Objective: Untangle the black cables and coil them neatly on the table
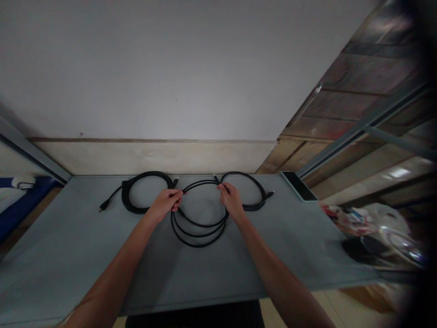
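Note:
A loosely coiled black cable [200, 246] hangs in loops between my two hands, low over the grey table. My left hand [167, 202] is closed around its left side, thumb and fingers pinched together. On the opposite side my right hand [231, 199] grips the loops, with a connector end poking up beside the fingers. To the left lies a second coiled black cable [127, 200], its plug [104, 206] stretched out on the tabletop. A third black coil [261, 186] rests just right of my right hand, its plug [270, 194] pointing right.
The grey table [290, 255] runs along a white wall [177, 86]. A dark-faced, light-edged flat device [299, 186] lies at the back right corner. Plastic bags and clutter [375, 223] sit at the right end. Metal posts [362, 123] rise at both sides.

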The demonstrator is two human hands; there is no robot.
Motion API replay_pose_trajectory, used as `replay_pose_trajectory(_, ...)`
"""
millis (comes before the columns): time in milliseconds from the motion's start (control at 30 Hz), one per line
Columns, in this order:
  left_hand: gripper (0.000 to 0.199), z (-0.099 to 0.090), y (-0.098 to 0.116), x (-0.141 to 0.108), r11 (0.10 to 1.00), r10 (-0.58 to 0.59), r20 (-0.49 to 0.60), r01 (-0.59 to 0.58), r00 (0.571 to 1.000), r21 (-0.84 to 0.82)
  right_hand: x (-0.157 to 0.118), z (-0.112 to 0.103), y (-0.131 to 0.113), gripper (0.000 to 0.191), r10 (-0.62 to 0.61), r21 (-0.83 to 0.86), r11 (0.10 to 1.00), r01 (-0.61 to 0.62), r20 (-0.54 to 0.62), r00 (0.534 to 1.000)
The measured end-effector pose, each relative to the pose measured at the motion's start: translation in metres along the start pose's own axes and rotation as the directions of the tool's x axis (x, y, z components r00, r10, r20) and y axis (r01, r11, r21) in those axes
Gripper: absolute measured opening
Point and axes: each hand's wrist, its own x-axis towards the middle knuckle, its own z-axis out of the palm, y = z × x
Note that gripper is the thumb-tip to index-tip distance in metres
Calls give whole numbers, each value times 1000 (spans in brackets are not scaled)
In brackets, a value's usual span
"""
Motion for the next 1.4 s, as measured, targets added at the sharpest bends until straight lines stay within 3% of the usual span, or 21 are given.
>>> replay_pose_trajectory(133, 38, -7, -1, 1, 993, -9, -54, 15, 999, 114, -4, -1, -7, 32, -7, -61, 998, 17, 155, 988)
replay_pose_trajectory(233, 36, -4, -3, 1, 963, -39, -16, 42, 999, 266, -9, 0, -13, 33, -82, -165, 978, 131, 275, 958)
replay_pose_trajectory(333, 37, 5, -7, 1, 892, 52, 68, -77, 996, 446, -17, 6, -19, 30, -194, -212, 932, 295, 396, 897)
replay_pose_trajectory(433, 39, 13, -9, 0, 798, 155, 157, -217, 975, 562, -27, 17, -21, 29, -234, -212, 904, 372, 482, 844)
replay_pose_trajectory(500, 38, 15, -8, -1, 778, 183, 166, -246, 969, 579, -29, 24, -18, 32, -232, -213, 908, 361, 460, 857)
replay_pose_trajectory(600, 35, 13, -5, -1, 805, 212, 121, -243, 970, 541, -24, 26, -11, 34, -227, -232, 920, 315, 340, 913)
replay_pose_trajectory(733, 41, 6, -6, 2, 912, 100, 7, -95, 995, 399, -4, 11, -2, 33, -160, -352, 917, 188, 106, 981)
replay_pose_trajectory(800, 40, 4, -7, 3, 946, 54, -7, -49, 999, 321, 2, 1, 0, 34, -142, -379, 915, 141, 26, 990)
replay_pose_trajectory(900, 35, 4, -6, 3, 934, 86, 15, -85, 996, 347, 6, -6, -1, 34, -147, -382, 916, 125, -29, 989)
replay_pose_trajectory(1000, 31, 3, -4, 2, 830, 193, 19, -174, 981, 531, 5, -8, -3, 33, -137, -389, 916, 95, -80, 987)
replay_pose_trajectory(1100, 31, 2, -2, 0, 630, 331, 42, -254, 943, 734, 6, -13, -3, 32, -137, -382, 920, 85, -110, 984)
replay_pose_trajectory(1167, 36, 4, -2, -3, 507, 347, 92, -269, 933, 819, 7, -17, -2, 32, -154, -396, 911, 117, -62, 986)
replay_pose_trajectory(1267, 39, 9, 3, -8, 370, 311, 78, -196, 947, 908, 6, -19, 0, 32, -203, -454, 868, 201, 45, 978)
replay_pose_trajectory(1400, 25, 14, 17, -23, 292, 378, -86, -30, 922, 956, 4, -16, 3, 32, -219, -506, 825, 251, 123, 968)
